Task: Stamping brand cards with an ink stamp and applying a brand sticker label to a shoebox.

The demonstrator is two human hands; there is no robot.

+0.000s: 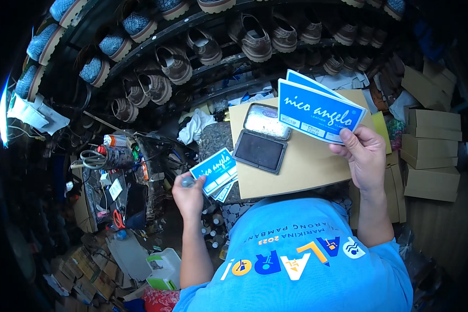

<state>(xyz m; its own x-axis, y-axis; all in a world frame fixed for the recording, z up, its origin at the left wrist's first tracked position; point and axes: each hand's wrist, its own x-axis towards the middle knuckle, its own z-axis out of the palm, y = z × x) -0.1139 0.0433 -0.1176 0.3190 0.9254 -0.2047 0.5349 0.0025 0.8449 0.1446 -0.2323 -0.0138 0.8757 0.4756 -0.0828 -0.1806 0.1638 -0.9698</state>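
Observation:
My right hand (366,158), at the right, pinches a few blue-and-white printed cards (317,112) by their lower right corner, held up over a sheet of brown cardboard (317,171). My left hand (189,197) is closed on a fanned bunch of similar blue cards (216,171) at the cardboard's left edge. A small greyish-blue rounded piece (187,181) shows among the left fingers; its kind is unclear. Between the hands an ink pad (259,151) lies on the cardboard, its dark pad exposed and its metal lid (267,121) swung back.
Racks of brown shoes (252,39) and blue-patterned shoes (93,70) curve across the back. Stacked cardboard boxes (430,151) stand at the right. At the left a cluttered bench holds orange-handled scissors (118,219) and a coiled cable (92,159). Crumpled white paper (196,126) lies beyond my left hand.

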